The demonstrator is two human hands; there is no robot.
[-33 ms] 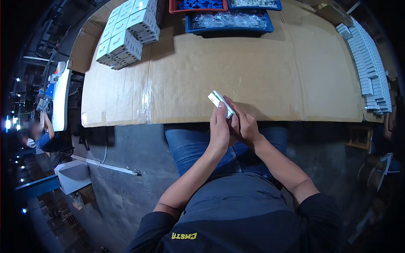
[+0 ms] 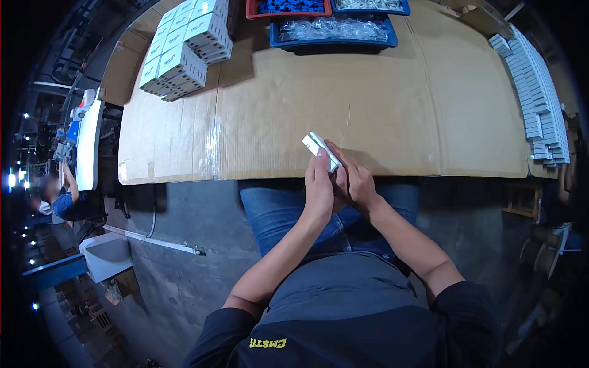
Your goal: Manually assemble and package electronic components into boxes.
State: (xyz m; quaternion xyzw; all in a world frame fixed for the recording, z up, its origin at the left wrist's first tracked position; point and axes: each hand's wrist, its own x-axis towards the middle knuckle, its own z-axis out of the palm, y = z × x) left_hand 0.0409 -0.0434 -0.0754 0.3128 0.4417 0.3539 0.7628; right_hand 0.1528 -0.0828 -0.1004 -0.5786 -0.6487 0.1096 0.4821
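A small, narrow white box (image 2: pixel 319 151) is held tilted above the table's near edge, between my two hands. My left hand (image 2: pixel 319 187) grips its lower left side, with the thumb along the box. On the other side my right hand (image 2: pixel 357 181) is closed against it, fingers pointing up along its right face. A dark gap runs lengthwise between two white parts at the top. My palms and fingers hide the lower end, and whether anything lies inside it cannot be made out.
Cardboard covers the table (image 2: pixel 294 110). White boxes (image 2: pixel 184 52) are stacked at the far left; more small white boxes (image 2: pixel 534 92) line the right edge. At the back stand a red bin (image 2: pixel 250 11) of blue parts and blue bins (image 2: pixel 334 46) of clear and pale pieces. A co-worker (image 2: pixel 67 205) sits far left.
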